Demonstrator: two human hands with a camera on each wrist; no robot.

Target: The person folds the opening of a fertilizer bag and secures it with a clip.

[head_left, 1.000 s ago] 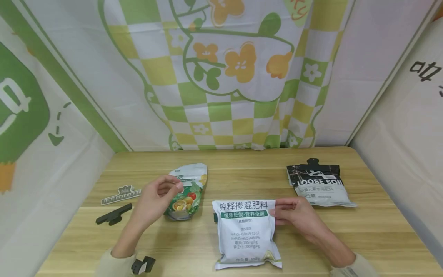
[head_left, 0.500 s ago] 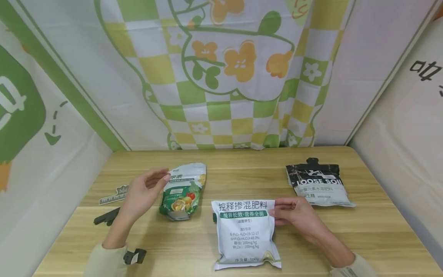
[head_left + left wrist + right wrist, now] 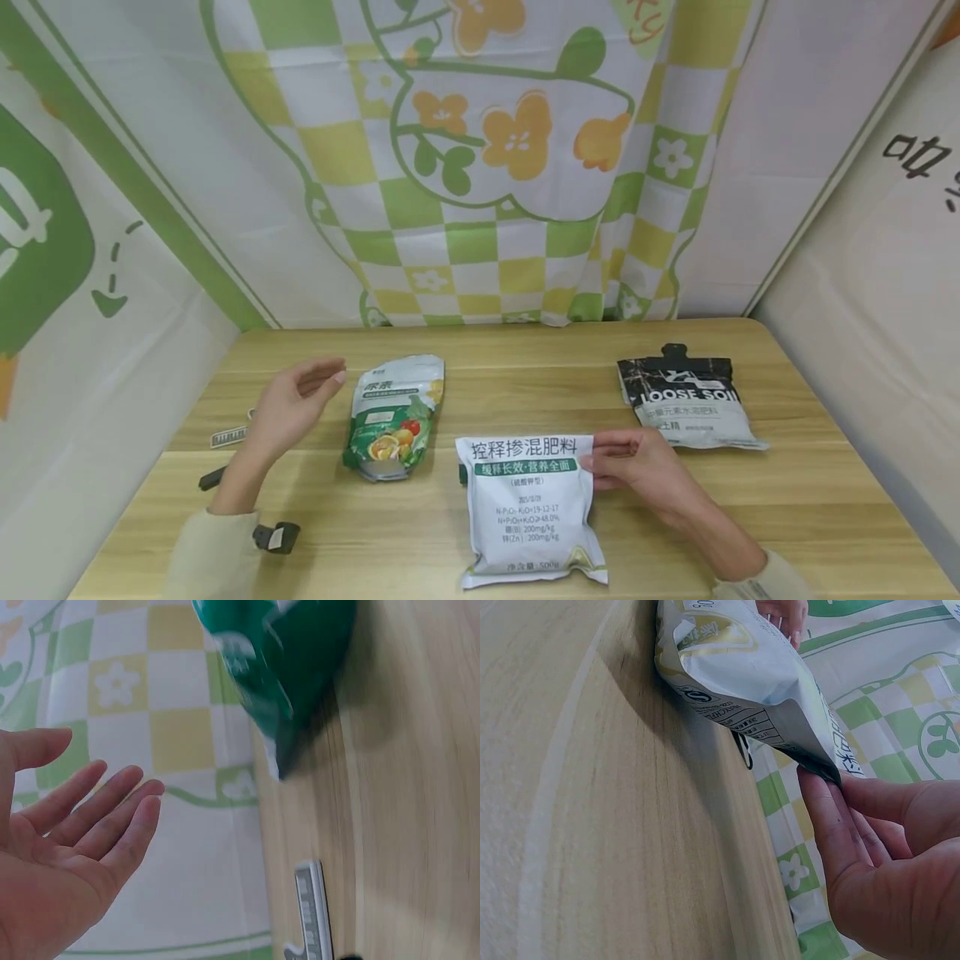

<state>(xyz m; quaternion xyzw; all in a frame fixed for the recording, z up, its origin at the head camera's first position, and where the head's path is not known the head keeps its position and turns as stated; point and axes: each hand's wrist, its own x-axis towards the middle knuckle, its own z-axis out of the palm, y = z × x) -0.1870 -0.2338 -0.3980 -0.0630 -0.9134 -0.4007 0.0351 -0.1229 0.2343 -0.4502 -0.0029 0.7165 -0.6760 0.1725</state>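
Note:
My right hand [image 3: 637, 467] pinches the upper right corner of a white fertilizer bag [image 3: 528, 517] at the front middle of the table. In the right wrist view the thumb and fingers meet on that bag's edge [image 3: 817, 742]. My left hand [image 3: 292, 408] hangs in the air at the left, its fingers relaxed and holding nothing. Just right of it lies a green and white pouch [image 3: 393, 421] with fruit pictures. A flat clip with ruler-like marks [image 3: 228, 437] and a black clip [image 3: 212, 478] lie behind the left forearm, partly hidden.
A black and white bag marked LOOSE SOIL [image 3: 690, 404] lies at the back right, with a black clip [image 3: 675, 354] on its top. The wooden table [image 3: 517, 379] ends at a patterned curtain [image 3: 495, 250] behind and pale cloth walls at both sides.
My left hand has moved left, away from the green pouch, and now covers more of the two clips. The right hand keeps its pinch on the white bag.

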